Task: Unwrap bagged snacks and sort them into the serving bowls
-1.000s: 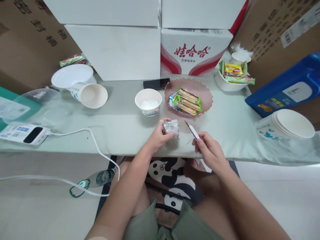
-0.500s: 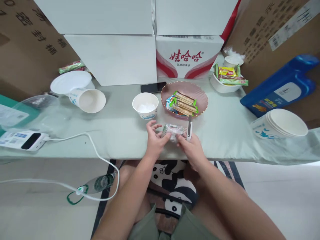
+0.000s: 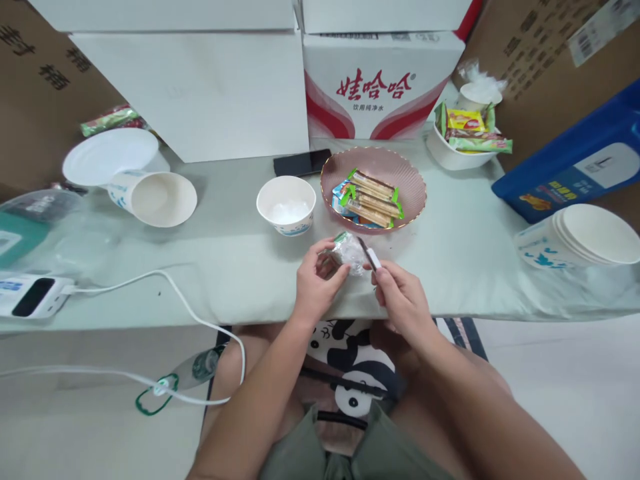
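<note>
Over the front of the table, my left hand [image 3: 320, 277] grips a small bundle in clear plastic wrap [image 3: 349, 252], with some green at its top; what lies inside I cannot make out. A white-handled utility knife [image 3: 370, 255] is held in my right hand [image 3: 400, 293], its dark blade angled up and left against or just beside the wrap. Just behind the hands stands a paper bowl [image 3: 287, 205] with something whitish in it. Right of that bowl sits a pink ribbed bowl [image 3: 407, 183] holding several wrapped snack sticks [image 3: 373, 200].
A black phone [image 3: 302, 163] lies by white boxes [image 3: 200, 93]. Left are a tipped paper cup [image 3: 165, 199], a white power bank [image 3: 35, 297] and its cable [image 3: 187, 303]. Right are a snack-filled bowl [image 3: 457, 159], a blue bottle [image 3: 565, 163] and stacked paper cups [image 3: 580, 237].
The wrapped bundle has been tilted up in my left hand. My right hand has let go of the bundle, and the knife has swung from upright to slanting toward it. The view has shifted slightly.
</note>
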`<state>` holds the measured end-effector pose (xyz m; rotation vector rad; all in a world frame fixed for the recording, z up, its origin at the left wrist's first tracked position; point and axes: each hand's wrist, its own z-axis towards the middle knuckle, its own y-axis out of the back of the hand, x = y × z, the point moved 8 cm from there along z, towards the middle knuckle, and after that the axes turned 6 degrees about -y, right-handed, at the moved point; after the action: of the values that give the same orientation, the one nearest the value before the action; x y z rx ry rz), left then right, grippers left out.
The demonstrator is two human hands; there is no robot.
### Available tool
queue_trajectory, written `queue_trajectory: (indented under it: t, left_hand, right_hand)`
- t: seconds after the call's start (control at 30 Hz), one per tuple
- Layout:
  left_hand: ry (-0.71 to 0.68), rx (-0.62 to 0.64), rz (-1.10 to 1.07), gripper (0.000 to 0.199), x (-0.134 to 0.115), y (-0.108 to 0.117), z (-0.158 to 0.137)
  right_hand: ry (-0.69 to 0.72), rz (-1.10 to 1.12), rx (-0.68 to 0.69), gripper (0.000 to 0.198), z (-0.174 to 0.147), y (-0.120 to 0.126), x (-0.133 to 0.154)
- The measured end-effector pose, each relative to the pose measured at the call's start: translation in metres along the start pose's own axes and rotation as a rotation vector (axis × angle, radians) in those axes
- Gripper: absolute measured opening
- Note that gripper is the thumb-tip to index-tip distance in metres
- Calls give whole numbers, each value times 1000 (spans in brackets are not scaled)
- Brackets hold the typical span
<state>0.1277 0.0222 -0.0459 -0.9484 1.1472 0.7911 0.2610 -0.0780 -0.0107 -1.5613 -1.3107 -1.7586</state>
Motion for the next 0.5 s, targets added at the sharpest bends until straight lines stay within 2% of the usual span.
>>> queue_trajectory:
  t: [0.1, 0.23, 0.5]
  left_hand:
    - [-32, 25, 60, 36, -1, -2, -2]
    - [-21, -8, 63, 35, -2, -2, -4]
    - [-68, -268, 24, 44, -10, 19, -2]
  right_hand:
    - [-59, -144, 41, 39, 3, -3, -1]
    - [-77, -272, 58, 39, 4, -1, -1]
    - [83, -534, -35, 35, -5, 23, -11]
